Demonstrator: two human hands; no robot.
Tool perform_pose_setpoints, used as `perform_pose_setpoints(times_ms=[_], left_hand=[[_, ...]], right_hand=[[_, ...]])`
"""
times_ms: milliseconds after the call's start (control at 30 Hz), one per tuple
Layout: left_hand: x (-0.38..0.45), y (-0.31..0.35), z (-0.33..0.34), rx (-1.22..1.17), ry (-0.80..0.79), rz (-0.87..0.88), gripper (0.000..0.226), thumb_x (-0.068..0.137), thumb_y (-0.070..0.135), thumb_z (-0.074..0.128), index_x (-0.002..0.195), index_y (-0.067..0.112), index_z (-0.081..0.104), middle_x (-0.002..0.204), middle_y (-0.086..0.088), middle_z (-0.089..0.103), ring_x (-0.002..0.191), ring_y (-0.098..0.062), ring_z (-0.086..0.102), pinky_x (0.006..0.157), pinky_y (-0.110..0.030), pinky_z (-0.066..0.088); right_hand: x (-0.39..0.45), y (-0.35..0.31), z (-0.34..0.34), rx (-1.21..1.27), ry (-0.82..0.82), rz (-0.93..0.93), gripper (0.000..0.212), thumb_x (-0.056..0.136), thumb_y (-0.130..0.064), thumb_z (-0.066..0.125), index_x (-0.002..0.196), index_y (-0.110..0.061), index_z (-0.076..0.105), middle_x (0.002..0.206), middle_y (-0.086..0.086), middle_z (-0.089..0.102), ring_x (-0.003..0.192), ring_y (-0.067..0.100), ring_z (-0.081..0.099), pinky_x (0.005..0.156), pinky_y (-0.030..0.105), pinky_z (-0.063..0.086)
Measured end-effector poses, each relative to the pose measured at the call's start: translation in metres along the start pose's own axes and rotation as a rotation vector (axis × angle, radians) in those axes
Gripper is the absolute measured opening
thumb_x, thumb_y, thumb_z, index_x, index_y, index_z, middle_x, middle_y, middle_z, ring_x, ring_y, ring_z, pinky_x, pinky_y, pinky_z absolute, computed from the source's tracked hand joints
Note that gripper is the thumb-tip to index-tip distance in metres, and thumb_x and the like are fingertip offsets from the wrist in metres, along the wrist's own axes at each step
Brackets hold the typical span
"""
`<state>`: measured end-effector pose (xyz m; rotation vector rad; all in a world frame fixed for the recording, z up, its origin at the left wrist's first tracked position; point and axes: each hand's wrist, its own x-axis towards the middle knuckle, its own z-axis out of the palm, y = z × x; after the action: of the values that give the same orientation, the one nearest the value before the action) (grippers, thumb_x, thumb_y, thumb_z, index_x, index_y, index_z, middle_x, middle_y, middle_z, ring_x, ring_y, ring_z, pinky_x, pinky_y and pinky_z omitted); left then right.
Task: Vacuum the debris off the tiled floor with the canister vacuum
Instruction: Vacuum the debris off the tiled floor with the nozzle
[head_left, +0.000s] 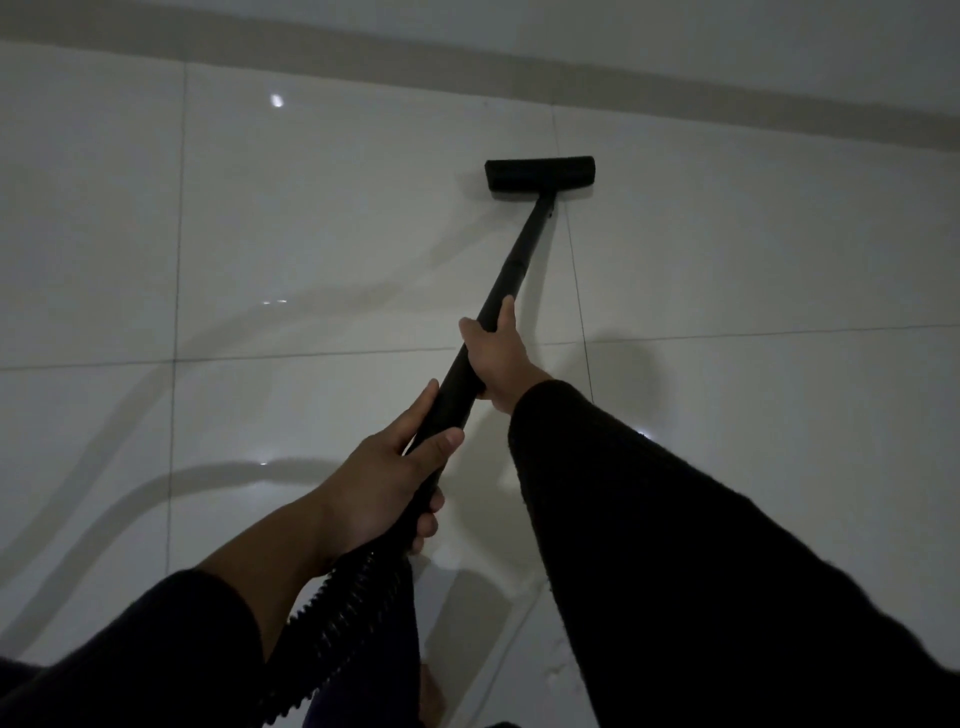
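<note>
A black vacuum wand (511, 273) slants from my hands up to a flat black floor head (540, 175), which rests on the glossy white tiled floor (311, 234). My right hand (496, 353) grips the wand about halfway along. My left hand (387, 483) grips its lower end, where the ribbed black hose (343, 634) begins and runs down toward the bottom edge. Small pale specks of debris (561, 670) lie on the tile near the bottom. The canister itself is out of view.
A grey skirting strip (675, 83) and a pale wall run across the top, just beyond the floor head. Dark grout lines cross the tiles. My bare foot (431, 696) shows at the bottom, under the hose. The room is dim, with shadows on the floor.
</note>
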<state>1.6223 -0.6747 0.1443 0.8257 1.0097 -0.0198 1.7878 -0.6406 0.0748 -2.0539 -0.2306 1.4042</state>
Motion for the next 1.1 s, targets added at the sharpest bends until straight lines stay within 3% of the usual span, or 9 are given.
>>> perform_pose_setpoints(times_ms=[200, 500, 767, 1100], left_hand=[[0.042, 0.061, -0.035, -0.021, 0.037, -0.028, 0.062, 0.093, 0.035, 0.054, 0.138, 0.061, 0.020, 0.058, -0.007, 0.050, 0.042, -0.016, 0.049, 0.044, -0.028, 0.044], [0.063, 0.091, -0.055, -0.063, 0.028, -0.091, 0.063, 0.093, 0.034, 0.054, 0.139, 0.061, 0.021, 0.056, -0.006, 0.051, 0.041, -0.017, 0.050, 0.045, -0.028, 0.045], [0.031, 0.048, -0.030, -0.021, 0.001, -0.089, 0.065, 0.094, 0.031, 0.053, 0.140, 0.059, 0.015, 0.060, -0.010, 0.051, 0.043, -0.017, 0.051, 0.044, -0.028, 0.046], [-0.060, -0.073, 0.020, -0.013, 0.015, -0.068, 0.063, 0.096, 0.029, 0.051, 0.139, 0.060, 0.016, 0.059, -0.011, 0.048, 0.041, -0.018, 0.049, 0.042, -0.027, 0.044]], right_hand=[[0.049, -0.068, 0.019, -0.039, -0.026, 0.021, 0.076, 0.096, -0.033, 0.046, 0.149, -0.044, -0.007, 0.129, 0.012, 0.051, 0.108, 0.034, 0.058, 0.077, 0.045, 0.056], [0.073, -0.095, 0.030, -0.059, -0.042, 0.096, 0.076, 0.096, -0.032, 0.045, 0.148, -0.047, -0.009, 0.123, 0.010, 0.054, 0.105, 0.032, 0.060, 0.083, 0.050, 0.056], [0.035, -0.047, 0.016, -0.045, -0.053, 0.145, 0.077, 0.097, -0.029, 0.043, 0.147, -0.047, -0.013, 0.120, 0.009, 0.054, 0.104, 0.031, 0.060, 0.080, 0.048, 0.055], [-0.062, 0.076, 0.012, -0.047, -0.092, 0.127, 0.076, 0.098, -0.029, 0.042, 0.147, -0.046, -0.013, 0.121, 0.009, 0.052, 0.105, 0.031, 0.058, 0.074, 0.044, 0.053]])
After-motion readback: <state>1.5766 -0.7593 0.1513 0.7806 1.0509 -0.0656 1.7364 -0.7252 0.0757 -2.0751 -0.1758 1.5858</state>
